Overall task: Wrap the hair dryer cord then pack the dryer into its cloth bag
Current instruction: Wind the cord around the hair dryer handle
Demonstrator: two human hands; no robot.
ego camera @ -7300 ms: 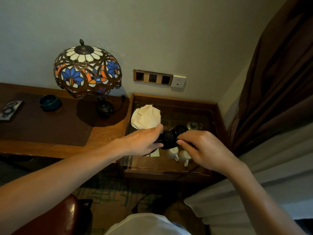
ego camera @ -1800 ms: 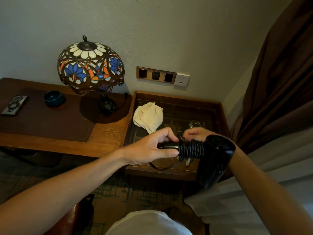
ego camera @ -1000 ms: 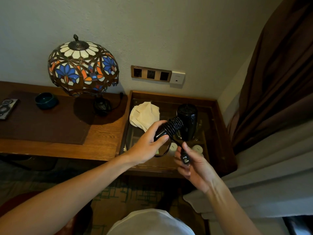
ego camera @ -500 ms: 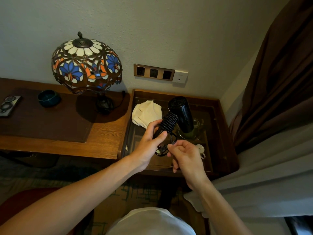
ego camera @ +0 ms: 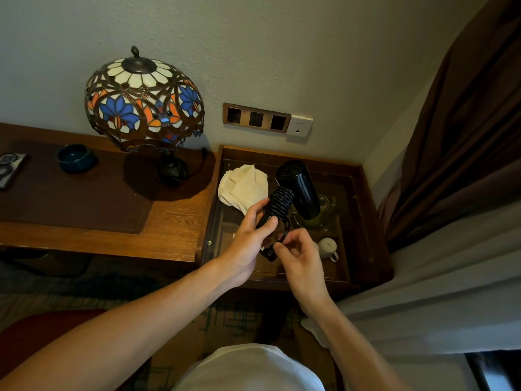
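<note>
over the side table [ego camera: 363,210], both hands hold the dryer [ego camera: 298,187] in the air.
the dryer is black and glossy, its cord [ego camera: 279,204] coiled tight round the handle; the left hand [ego camera: 248,244] is closed round the handle's lower end, the right hand [ego camera: 298,255] pinches the plug [ego camera: 269,253] just beneath. the cream bag [ego camera: 242,187] lies crumpled on the table behind, near a white cup [ego camera: 328,248]. a stained-glass lamp [ego camera: 143,100] and teal bowl [ego camera: 76,158] stand on the desk to the left.
</note>
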